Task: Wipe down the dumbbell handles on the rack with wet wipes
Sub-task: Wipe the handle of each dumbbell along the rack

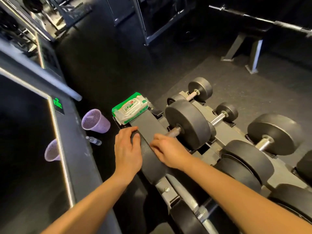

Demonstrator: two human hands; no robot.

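A large black dumbbell lies at the left end of the rack (219, 139), its far head (187, 122) upright and its knurled metal handle (174, 131) partly showing. My left hand (128, 151) lies flat against the outer side of the near head (150, 159), fingers draped over its rim. My right hand (168, 150) rests on that head from the right, fingers curled down around the near end of the handle. No wipe shows in either hand. A green and white pack of wet wipes (131, 108) lies closed just beyond my left hand.
More dumbbells fill the rack to the right, small ones (200, 89) at the back and large ones (275, 133) nearer. A purple mesh bin (95, 121) and a water bottle (93, 140) lie on the floor by the mirror wall (25, 132). A bench (249, 48) stands behind.
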